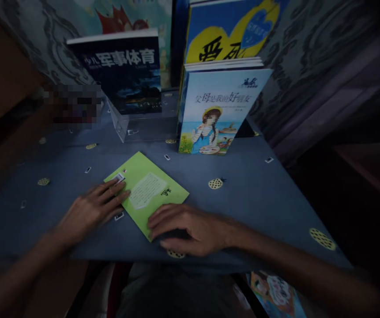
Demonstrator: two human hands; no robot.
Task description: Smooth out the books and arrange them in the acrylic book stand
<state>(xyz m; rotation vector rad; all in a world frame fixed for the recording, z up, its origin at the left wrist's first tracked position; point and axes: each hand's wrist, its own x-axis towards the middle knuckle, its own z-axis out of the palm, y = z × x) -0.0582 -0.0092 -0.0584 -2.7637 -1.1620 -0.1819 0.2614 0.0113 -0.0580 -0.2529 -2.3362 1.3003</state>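
A thin green book (156, 185) lies flat and at a slant on the table, with a pale text panel and a barcode label on its upward side. The fingers of my left hand (93, 205) stretch over its left edge and rest on the cover by the barcode. Across its lower right part, my right hand (190, 227) lies with gently bent fingers on the cover. Its thumb is apart from the fingers and lies off the book's edge. Neither hand grips the book.
Upright behind the green book stand a light-blue book (223, 88), a dark book (133, 75) in a clear stand (120, 126), and a blue-and-yellow book (206, 26). The table (242, 212) has a blue pineapple-print cloth. A colourful book (276, 293) lies below its front edge.
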